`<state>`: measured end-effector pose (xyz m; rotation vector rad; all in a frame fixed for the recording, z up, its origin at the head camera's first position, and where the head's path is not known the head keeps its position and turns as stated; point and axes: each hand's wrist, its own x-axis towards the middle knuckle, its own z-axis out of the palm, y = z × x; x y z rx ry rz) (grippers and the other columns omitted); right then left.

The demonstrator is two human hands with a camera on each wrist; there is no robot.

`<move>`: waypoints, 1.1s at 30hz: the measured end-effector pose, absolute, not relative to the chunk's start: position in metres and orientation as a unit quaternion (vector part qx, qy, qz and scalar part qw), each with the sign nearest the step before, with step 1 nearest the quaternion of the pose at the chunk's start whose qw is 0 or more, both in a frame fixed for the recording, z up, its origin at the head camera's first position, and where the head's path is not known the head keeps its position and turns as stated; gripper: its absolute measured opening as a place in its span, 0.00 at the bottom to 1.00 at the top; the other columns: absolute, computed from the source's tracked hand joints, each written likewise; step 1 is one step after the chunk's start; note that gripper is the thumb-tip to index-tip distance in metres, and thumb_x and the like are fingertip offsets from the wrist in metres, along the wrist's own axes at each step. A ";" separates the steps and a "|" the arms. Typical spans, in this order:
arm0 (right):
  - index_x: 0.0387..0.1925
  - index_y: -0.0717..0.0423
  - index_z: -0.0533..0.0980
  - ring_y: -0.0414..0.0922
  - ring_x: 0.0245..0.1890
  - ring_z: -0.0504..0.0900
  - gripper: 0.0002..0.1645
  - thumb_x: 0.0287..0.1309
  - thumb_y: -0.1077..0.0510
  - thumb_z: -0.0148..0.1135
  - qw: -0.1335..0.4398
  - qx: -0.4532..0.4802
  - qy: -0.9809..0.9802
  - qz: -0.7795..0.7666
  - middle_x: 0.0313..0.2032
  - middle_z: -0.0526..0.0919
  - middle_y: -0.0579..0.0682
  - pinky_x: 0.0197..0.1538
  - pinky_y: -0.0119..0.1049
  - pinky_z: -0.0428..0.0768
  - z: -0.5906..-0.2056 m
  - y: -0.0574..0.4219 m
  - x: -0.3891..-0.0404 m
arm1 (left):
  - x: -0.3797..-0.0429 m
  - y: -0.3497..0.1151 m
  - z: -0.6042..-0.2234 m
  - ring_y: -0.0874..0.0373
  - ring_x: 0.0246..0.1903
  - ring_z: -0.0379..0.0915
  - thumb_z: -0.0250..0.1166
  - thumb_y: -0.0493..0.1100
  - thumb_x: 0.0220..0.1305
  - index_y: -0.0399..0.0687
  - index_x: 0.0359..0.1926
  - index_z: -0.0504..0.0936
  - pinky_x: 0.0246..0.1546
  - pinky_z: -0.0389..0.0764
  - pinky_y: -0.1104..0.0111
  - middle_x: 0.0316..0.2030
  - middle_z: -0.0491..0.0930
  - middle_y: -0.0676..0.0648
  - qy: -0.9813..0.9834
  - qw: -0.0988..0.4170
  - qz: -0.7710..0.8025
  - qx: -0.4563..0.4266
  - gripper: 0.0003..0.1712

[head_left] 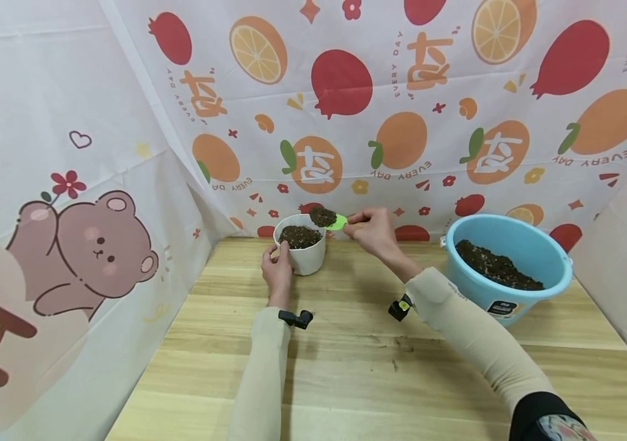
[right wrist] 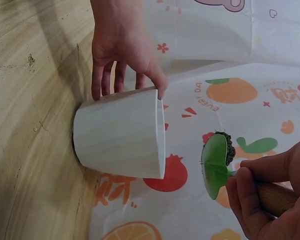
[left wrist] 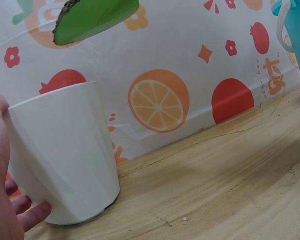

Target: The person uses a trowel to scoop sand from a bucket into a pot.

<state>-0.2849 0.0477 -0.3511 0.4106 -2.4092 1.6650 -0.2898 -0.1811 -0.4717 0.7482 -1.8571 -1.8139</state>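
Note:
A white flowerpot (head_left: pixel 310 260) with dark soil (head_left: pixel 300 237) inside stands upright at the back of the table. My left hand (head_left: pixel 277 269) holds its near left side, thumb at the rim and fingers against the wall, as the right wrist view also shows. In my right hand (head_left: pixel 373 231) is a small garden trowel (right wrist: pixel 216 167), gripped by its wooden handle (right wrist: pixel 274 198). The trowel's green blade (left wrist: pixel 97 21) bears a heap of soil (head_left: pixel 322 215) and hangs just above the right side of the pot's rim.
A light blue bucket (head_left: pixel 534 295), partly filled with dark soil (head_left: pixel 495 267), stands right of my right forearm. Soil crumbs (head_left: pixel 394 365) dot the wooden table (head_left: pixel 357 398). Fruit-printed cloth (head_left: pixel 269 122) hangs close behind the pot, and a bear-printed cloth (head_left: pixel 126 367) borders the left.

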 end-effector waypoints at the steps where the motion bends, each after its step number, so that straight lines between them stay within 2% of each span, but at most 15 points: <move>1: 0.34 0.60 0.87 0.49 0.30 0.88 0.06 0.54 0.62 0.73 0.091 0.138 -0.812 0.559 0.40 0.90 0.57 0.34 0.39 0.87 -0.352 0.046 -0.285 | -0.290 -0.181 -0.472 0.61 0.29 0.71 0.63 0.63 0.67 0.53 0.61 0.78 0.29 0.77 0.73 0.36 0.74 0.50 -0.671 0.219 -0.655 0.270 0.28; 13: 0.33 0.60 0.87 0.51 0.40 0.87 0.05 0.53 0.62 0.72 0.092 0.132 -0.821 0.548 0.39 0.90 0.56 0.43 0.44 0.87 -0.361 0.034 -0.288 | -0.289 -0.181 -0.472 0.63 0.28 0.71 0.63 0.62 0.67 0.53 0.61 0.78 0.28 0.77 0.73 0.35 0.74 0.51 -0.666 0.220 -0.659 0.271 0.28; 23: 0.29 0.59 0.87 0.51 0.42 0.88 0.02 0.51 0.63 0.73 0.098 0.128 -0.819 0.551 0.38 0.90 0.56 0.47 0.46 0.87 -0.368 0.027 -0.291 | -0.289 -0.181 -0.473 0.62 0.27 0.72 0.63 0.60 0.67 0.52 0.60 0.79 0.29 0.78 0.70 0.34 0.75 0.51 -0.660 0.228 -0.665 0.264 0.26; 33: 0.28 0.57 0.88 0.48 0.31 0.89 0.03 0.48 0.63 0.76 0.125 0.119 -0.827 0.534 0.32 0.90 0.54 0.43 0.43 0.88 -0.375 0.017 -0.295 | -0.290 -0.182 -0.473 0.63 0.29 0.72 0.62 0.62 0.68 0.54 0.62 0.77 0.29 0.78 0.74 0.37 0.75 0.51 -0.669 0.214 -0.661 0.264 0.28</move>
